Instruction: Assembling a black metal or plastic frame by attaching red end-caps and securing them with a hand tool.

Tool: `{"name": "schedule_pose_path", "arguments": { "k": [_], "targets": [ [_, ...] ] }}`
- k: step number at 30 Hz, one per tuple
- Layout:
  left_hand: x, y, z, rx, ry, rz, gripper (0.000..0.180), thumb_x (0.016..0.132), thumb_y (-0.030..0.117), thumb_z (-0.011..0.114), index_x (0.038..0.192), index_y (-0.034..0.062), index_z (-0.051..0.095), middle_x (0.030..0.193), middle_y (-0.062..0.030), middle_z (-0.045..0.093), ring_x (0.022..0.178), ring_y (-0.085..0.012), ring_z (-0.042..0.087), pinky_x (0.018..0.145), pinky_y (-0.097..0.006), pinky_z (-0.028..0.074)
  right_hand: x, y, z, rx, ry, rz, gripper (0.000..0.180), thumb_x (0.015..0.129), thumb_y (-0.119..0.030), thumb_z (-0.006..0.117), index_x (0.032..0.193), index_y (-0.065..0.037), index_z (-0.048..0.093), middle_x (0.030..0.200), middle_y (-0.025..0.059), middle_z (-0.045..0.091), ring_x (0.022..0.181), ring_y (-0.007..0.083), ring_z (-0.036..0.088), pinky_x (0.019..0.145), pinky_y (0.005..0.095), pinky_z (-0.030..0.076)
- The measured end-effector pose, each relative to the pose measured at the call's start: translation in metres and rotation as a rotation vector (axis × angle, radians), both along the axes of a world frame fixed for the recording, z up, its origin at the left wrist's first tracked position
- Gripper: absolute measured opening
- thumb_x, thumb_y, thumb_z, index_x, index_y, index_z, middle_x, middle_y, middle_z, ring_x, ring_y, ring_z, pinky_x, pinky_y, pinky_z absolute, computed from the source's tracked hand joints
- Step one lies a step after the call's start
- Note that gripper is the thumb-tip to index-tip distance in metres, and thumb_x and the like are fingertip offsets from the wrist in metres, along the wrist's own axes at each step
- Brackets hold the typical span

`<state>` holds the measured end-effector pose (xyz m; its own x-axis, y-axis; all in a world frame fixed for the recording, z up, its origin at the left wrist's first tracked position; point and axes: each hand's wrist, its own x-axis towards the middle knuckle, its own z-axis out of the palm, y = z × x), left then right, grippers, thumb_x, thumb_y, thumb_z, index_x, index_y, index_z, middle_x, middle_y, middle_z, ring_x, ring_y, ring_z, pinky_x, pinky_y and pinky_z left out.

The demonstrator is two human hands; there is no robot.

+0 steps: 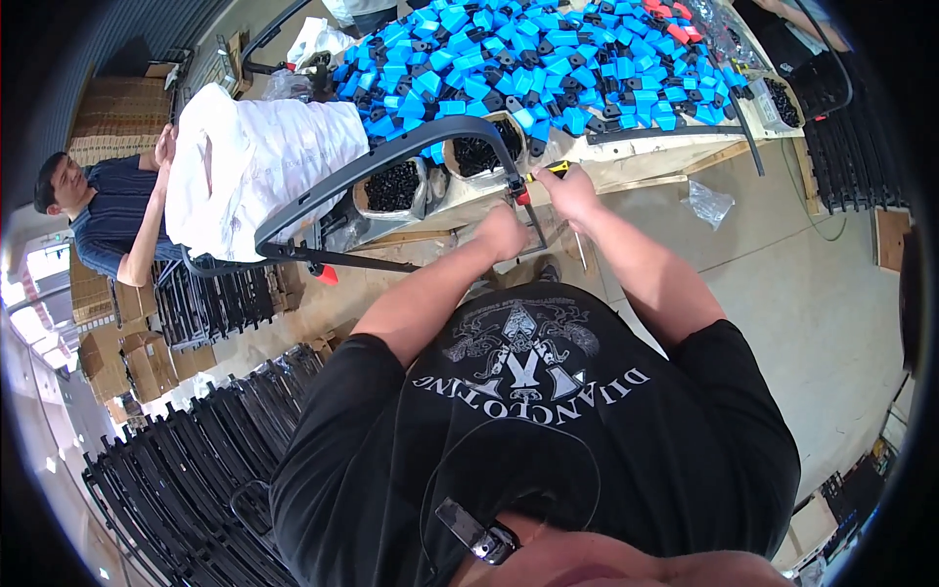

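A black, bent frame (377,159) slants across in front of me, its near-right end at my hands. My left hand (503,233) is closed on the frame near that end, just below a small red piece (523,198). My right hand (569,192) is closed round a tool with a yellow-and-black handle (551,170), beside the same end of the frame. The tool's working end cannot be made out. Another red piece (324,274) sits at the frame's lower left corner.
Blue and black plastic parts (548,68) are heaped on the table (650,152). Boxes of small black pieces (391,188) (486,147) stand at its near edge. A white sack (269,161) and another person (117,215) are left. Black frames (196,460) are stacked lower left.
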<state>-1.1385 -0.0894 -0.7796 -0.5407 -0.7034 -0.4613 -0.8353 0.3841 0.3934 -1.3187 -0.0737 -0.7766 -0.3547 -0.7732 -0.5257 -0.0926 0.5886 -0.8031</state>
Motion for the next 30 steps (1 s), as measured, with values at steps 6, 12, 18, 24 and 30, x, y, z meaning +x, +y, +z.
{"name": "schedule_pose_path", "arguments": {
  "k": [6, 12, 18, 24, 30],
  "targets": [
    [-0.003, -0.010, 0.037, 1.152, 0.733, 0.661, 0.030, 0.085, 0.022, 0.062, 0.094, -0.0059, 0.069, 0.086, -0.0218, 0.071, 0.079, -0.0280, 0.073, 0.073, -0.041, 0.057, 0.000, 0.003, -0.006, 0.005, -0.093, -0.062, 0.059, 0.087, -0.041, 0.077, 0.105, 0.013, 0.059, 0.098, 0.0248, 0.070, 0.087, 0.0310, 0.069, 0.077, 0.0414, 0.053],
    [-0.007, -0.014, 0.022, 0.839, 0.378, 0.445, 0.026, 0.088, 0.021, 0.057, 0.088, -0.0004, 0.073, 0.079, -0.0160, 0.071, 0.065, -0.0259, 0.070, 0.055, -0.036, 0.049, -0.002, 0.003, -0.018, -0.085, 0.059, -0.021, 0.062, 0.086, -0.043, 0.076, 0.106, 0.013, 0.059, 0.097, 0.0270, 0.070, 0.088, 0.0355, 0.071, 0.077, 0.0421, 0.054],
    [0.004, 0.016, -0.008, 0.173, 0.518, 0.307, 0.023, 0.088, 0.021, 0.058, 0.091, -0.0012, 0.063, 0.069, -0.0112, 0.067, 0.060, -0.0196, 0.064, 0.057, -0.036, 0.050, 0.006, 0.001, 0.002, -0.083, 0.103, -0.014, 0.060, 0.086, -0.042, 0.076, 0.105, 0.012, 0.060, 0.098, 0.0263, 0.071, 0.089, 0.0338, 0.071, 0.078, 0.0415, 0.054],
    [-0.009, -0.013, 0.034, 0.748, 0.446, 0.531, 0.025, 0.084, 0.020, 0.061, 0.083, -0.0039, 0.063, 0.073, -0.0176, 0.067, 0.065, -0.0284, 0.067, 0.065, -0.041, 0.053, -0.004, 0.002, -0.021, -0.111, 0.026, -0.035, 0.060, 0.086, -0.043, 0.076, 0.106, 0.012, 0.059, 0.095, 0.0243, 0.071, 0.085, 0.0316, 0.070, 0.076, 0.0410, 0.053],
    [-0.005, 0.014, -0.012, -0.020, 0.157, 0.230, 0.025, 0.086, 0.021, 0.061, 0.091, -0.0037, 0.063, 0.079, -0.0176, 0.068, 0.075, -0.0272, 0.071, 0.063, -0.042, 0.053, 0.006, 0.007, -0.020, -0.152, 0.082, -0.006, 0.063, 0.086, -0.046, 0.076, 0.103, 0.012, 0.059, 0.095, 0.0272, 0.070, 0.087, 0.0355, 0.071, 0.077, 0.0423, 0.054]
  ]
}}
